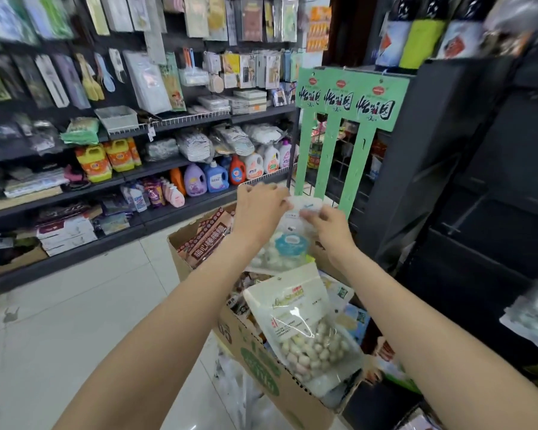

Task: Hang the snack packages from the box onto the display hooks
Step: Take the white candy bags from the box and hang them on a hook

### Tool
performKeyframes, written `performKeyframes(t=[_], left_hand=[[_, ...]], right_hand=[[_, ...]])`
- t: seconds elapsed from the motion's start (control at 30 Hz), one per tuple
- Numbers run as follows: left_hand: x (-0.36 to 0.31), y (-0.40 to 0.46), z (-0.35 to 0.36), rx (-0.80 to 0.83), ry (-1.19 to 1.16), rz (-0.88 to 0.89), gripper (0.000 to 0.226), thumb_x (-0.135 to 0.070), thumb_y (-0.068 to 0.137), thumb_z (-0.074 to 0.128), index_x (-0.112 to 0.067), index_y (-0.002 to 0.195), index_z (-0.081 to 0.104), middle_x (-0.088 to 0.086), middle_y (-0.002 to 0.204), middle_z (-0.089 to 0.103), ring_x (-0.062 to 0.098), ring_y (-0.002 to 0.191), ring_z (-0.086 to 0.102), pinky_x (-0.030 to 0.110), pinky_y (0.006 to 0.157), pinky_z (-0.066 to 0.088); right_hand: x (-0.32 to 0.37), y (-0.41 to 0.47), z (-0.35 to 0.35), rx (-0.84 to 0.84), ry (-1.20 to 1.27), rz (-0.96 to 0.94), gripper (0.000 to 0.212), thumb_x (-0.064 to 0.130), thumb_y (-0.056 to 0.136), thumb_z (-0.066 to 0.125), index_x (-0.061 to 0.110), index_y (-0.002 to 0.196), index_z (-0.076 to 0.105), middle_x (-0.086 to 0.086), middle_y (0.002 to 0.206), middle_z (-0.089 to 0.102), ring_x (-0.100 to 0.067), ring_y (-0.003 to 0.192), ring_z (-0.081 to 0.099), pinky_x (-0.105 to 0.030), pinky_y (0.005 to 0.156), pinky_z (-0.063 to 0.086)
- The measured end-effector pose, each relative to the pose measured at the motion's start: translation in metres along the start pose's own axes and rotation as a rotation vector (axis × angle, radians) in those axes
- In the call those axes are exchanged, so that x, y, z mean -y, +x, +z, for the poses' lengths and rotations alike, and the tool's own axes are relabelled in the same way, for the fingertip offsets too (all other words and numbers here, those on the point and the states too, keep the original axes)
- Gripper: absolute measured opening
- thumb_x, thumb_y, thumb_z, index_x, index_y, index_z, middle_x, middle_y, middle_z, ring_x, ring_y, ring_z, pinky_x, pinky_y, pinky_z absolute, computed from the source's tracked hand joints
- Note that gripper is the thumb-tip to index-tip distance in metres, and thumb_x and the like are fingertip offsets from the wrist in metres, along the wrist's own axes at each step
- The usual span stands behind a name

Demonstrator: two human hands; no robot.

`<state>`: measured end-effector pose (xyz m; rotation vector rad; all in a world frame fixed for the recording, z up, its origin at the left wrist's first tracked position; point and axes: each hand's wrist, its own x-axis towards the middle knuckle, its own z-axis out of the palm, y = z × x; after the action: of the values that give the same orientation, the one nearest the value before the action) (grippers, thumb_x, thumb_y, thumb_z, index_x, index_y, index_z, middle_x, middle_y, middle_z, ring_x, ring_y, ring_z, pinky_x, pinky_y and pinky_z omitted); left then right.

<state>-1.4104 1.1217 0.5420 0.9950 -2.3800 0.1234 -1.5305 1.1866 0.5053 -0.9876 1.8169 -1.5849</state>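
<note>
Dark store shelves (174, 169) stocked with detergent bottles are seen to the left, above a white tiled floor (84, 302). A green display rack (351, 97) with three hanging strips is set ahead. An open cardboard box (261, 367) of snack bags is placed on the floor below it. A pale snack package (288, 243) is held upright above the box's far edge, long axis vertical, top pointing at the rack. Its top edge is pinched by the left hand (258, 209) and right hand (330, 225), fingers (311, 216) curled on it.

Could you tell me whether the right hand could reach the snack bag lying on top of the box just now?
Probably not yet: the right hand and left hand both hold another package. The bag itself lies uncovered.
</note>
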Motion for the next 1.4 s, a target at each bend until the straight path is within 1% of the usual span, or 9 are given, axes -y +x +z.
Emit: performKeyframes(t=[0.13, 0.3, 0.47, 0.63, 0.7, 0.8, 0.9, 1.03, 1.4], left_hand=[[-0.015, 0.020, -0.018, -0.096, -0.080, 0.017, 0.034, -0.041, 0.092, 0.052, -0.020, 0.119, 0.056, 0.000, 0.118, 0.057, 0.023, 0.115, 0.045, 0.034, 0.095, 0.027], [-0.071, 0.040, -0.020, -0.093, -0.507, 0.188, 0.014, -0.017, 0.092, 0.057, -0.005, 0.093, 0.066, -0.005, 0.076, 0.044, 0.018, 0.081, 0.040, 0.021, 0.064, 0.020], [-0.161, 0.047, 0.001, -0.075, -0.689, 0.290, 0.010, -0.012, 0.089, 0.060, -0.007, 0.086, 0.068, -0.005, 0.071, 0.041, 0.017, 0.078, 0.042, 0.003, 0.068, 0.029], [-0.247, 0.047, 0.032, 0.028, -0.726, 0.405, 0.010, -0.018, 0.089, 0.059, -0.014, 0.086, 0.068, -0.014, 0.069, 0.036, 0.012, 0.078, 0.040, 0.014, 0.062, 0.023], [-0.277, 0.044, 0.044, 0.096, -0.734, 0.429, 0.010, -0.019, 0.090, 0.059, -0.015, 0.089, 0.068, -0.014, 0.071, 0.038, 0.012, 0.079, 0.040, 0.016, 0.063, 0.022], [-0.316, 0.032, 0.063, 0.259, -0.709, 0.500, 0.013, -0.018, 0.091, 0.058, -0.015, 0.097, 0.069, -0.004, 0.076, 0.044, 0.017, 0.082, 0.041, 0.019, 0.069, 0.022], [-0.343, 0.017, 0.085, 0.400, -0.673, 0.570, 0.013, -0.016, 0.090, 0.058, -0.016, 0.098, 0.068, -0.002, 0.078, 0.045, 0.022, 0.083, 0.045, 0.024, 0.075, 0.026], [-0.366, -0.006, 0.122, 0.536, -0.589, 0.563, 0.013, -0.031, 0.089, 0.057, -0.024, 0.093, 0.067, 0.005, 0.089, 0.059, 0.025, 0.090, 0.051, 0.041, 0.088, 0.041], [-0.418, -0.033, 0.153, 0.579, -0.784, 0.275, 0.020, -0.029, 0.091, 0.059, -0.015, 0.086, 0.071, 0.005, 0.084, 0.055, 0.030, 0.091, 0.056, 0.048, 0.085, 0.046]], right_hand=[[0.028, -0.010, -0.037, -0.139, 0.123, -0.113, 0.014, 0.011, 0.091, 0.058, 0.012, 0.078, 0.063, 0.004, 0.073, 0.061, 0.002, 0.065, 0.058, -0.015, 0.059, 0.045], [0.033, -0.024, -0.115, -0.269, 0.093, -0.202, 0.015, 0.013, 0.091, 0.059, 0.021, 0.081, 0.066, -0.008, 0.087, 0.068, -0.019, 0.083, 0.063, -0.039, 0.076, 0.052], [0.016, -0.047, -0.203, -0.495, -0.143, -0.215, 0.017, 0.015, 0.088, 0.064, 0.027, 0.075, 0.063, -0.001, 0.098, 0.065, -0.023, 0.098, 0.062, -0.051, 0.088, 0.049], [-0.002, -0.082, -0.278, -0.583, -0.285, -0.229, 0.029, 0.005, 0.081, 0.064, 0.030, 0.092, 0.055, 0.006, 0.090, 0.064, -0.018, 0.090, 0.061, -0.038, 0.076, 0.052], [-0.014, -0.095, -0.309, -0.572, -0.320, -0.184, 0.015, 0.007, 0.084, 0.066, 0.017, 0.081, 0.055, 0.001, 0.075, 0.060, -0.016, 0.073, 0.058, -0.037, 0.065, 0.046], [-0.036, -0.118, -0.346, -0.565, -0.335, -0.140, 0.050, 0.023, 0.088, 0.066, 0.019, 0.051, 0.032, 0.003, 0.050, 0.029, -0.008, 0.047, 0.027, -0.031, 0.052, 0.022], [-0.061, -0.140, -0.370, -0.500, -0.406, -0.128, 0.050, 0.024, 0.091, 0.062, 0.013, 0.051, 0.034, 0.000, 0.051, 0.027, -0.008, 0.046, 0.025, -0.025, 0.050, 0.016], [-0.100, -0.158, -0.392, -0.405, -0.467, -0.055, 0.020, 0.019, 0.090, 0.063, 0.006, 0.077, 0.071, 0.005, 0.073, 0.064, 0.010, 0.063, 0.055, -0.009, 0.058, 0.037], [-0.131, -0.147, -0.430, -0.491, -0.432, 0.029, 0.007, 0.020, 0.088, 0.066, 0.015, 0.087, 0.071, 0.010, 0.085, 0.066, -0.006, 0.080, 0.058, -0.009, 0.067, 0.038]])
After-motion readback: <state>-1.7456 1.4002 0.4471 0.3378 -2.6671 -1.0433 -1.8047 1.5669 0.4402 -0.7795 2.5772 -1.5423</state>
